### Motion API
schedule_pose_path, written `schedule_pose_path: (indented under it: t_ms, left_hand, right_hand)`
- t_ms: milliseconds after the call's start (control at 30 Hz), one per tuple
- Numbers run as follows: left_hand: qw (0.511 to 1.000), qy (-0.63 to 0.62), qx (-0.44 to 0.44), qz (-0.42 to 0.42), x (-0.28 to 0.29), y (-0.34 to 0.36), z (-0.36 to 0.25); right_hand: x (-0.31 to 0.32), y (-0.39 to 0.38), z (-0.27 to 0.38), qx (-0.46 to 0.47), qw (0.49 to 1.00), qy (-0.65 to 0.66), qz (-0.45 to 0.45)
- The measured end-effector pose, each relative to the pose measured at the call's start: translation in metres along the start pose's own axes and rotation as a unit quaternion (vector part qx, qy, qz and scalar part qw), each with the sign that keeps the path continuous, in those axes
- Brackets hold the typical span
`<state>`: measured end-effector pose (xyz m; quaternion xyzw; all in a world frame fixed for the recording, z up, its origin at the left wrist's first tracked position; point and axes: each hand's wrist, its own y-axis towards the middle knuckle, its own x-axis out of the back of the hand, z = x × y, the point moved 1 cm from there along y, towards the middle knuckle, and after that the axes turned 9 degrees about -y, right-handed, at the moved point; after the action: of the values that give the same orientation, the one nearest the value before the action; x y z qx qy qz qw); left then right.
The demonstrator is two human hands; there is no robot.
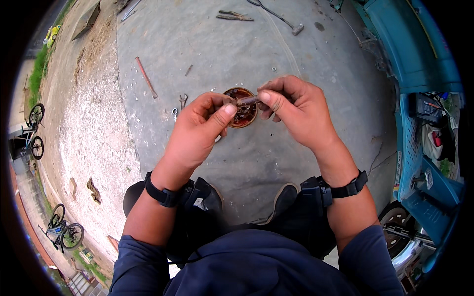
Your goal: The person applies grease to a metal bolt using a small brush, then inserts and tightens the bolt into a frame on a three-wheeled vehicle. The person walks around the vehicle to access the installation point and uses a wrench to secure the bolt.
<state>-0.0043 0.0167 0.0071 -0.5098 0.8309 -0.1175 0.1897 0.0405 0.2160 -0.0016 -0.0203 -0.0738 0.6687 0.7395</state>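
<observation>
Pin (248, 101) held over the bowl (242, 127), which contains dark red-brown liquid (243, 118). Left hand (197, 123): thumb and fingers pinch the pin's left end. Right hand (298, 108): thumb and fingers closed on its other end. Wrench (183, 100) and red bar (146, 78) lie left of the bowl, pliers (235, 16) beyond it. Judged: handling under way, pin not yet set down; amount left cannot be told.

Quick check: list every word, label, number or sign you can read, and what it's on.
None I can quote reliably.
Light strip on the blue vehicle: lettering, too small.
Black left wrist device: white label, too small.
Metal pin between left hand and right hand: no lettering visible.
</observation>
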Motion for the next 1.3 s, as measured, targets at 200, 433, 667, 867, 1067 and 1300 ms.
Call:
schedule_pose_path:
  t_ms: [200, 433, 667, 867, 1067, 1300]
  left_hand:
    - [0.92, 0.288, -0.264, 0.033, 0.004, -0.001, -0.005]
    - [0.991, 0.118, 0.012, 0.058, 0.011, 0.0, -0.008]
    - [0.92, 0.303, -0.247, 0.03, 0.006, 0.001, -0.004]
    - [0.989, 0.136, -0.018, 0.045, 0.01, 0.0, -0.01]
    - [0.88, 0.368, -0.297, 0.034, 0.004, 0.002, -0.014]
    - [0.99, 0.136, -0.01, 0.046, 0.013, 0.002, -0.005]
  right_hand:
    - [0.003, 0.003, -0.003, -0.115, 0.99, 0.065, 0.047]
    - [-0.003, 0.004, -0.008, -0.058, 0.995, 0.071, 0.026]
    - [0.0, 0.006, -0.008, -0.094, 0.992, 0.066, 0.059]
    - [-0.005, 0.006, -0.008, -0.051, 0.997, 0.06, 0.019]
    - [-0.005, 0.007, -0.01, -0.094, 0.99, 0.089, 0.049]
    - [-0.008, 0.008, -0.01, -0.069, 0.994, 0.079, 0.019]
